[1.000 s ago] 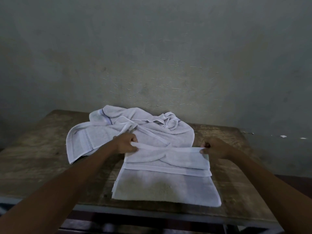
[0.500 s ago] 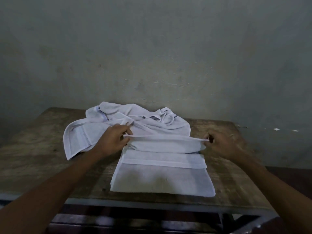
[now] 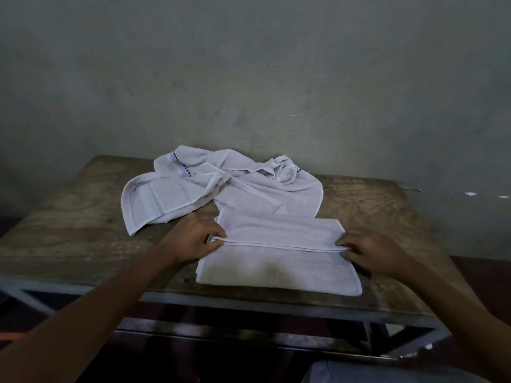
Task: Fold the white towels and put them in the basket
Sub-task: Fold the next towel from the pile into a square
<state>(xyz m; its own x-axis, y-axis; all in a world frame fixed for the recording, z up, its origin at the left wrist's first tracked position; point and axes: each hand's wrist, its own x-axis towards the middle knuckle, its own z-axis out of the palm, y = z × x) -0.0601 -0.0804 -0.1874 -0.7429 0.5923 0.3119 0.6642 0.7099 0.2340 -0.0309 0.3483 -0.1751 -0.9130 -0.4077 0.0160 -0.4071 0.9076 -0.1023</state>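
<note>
My left grip (image 3: 193, 239) and right grip (image 3: 370, 252) each pinch one end of the doubled hem of the towel (image 3: 276, 272), half folded at six o'clock on the tabletop (image 3: 77, 217). If one pinch slackens or I pull unevenly, I judge the layers would slide askew, or the fold could snag the loose heap (image 3: 221, 194) touching it at twelve o'clock; no basket shows.

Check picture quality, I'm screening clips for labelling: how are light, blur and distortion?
Head view: dim, flat light, no glare; the half-folded white terry towel and worn wooden table read clearly; lower corners fall dark, forearms slightly soft; table edges barely bend.
</note>
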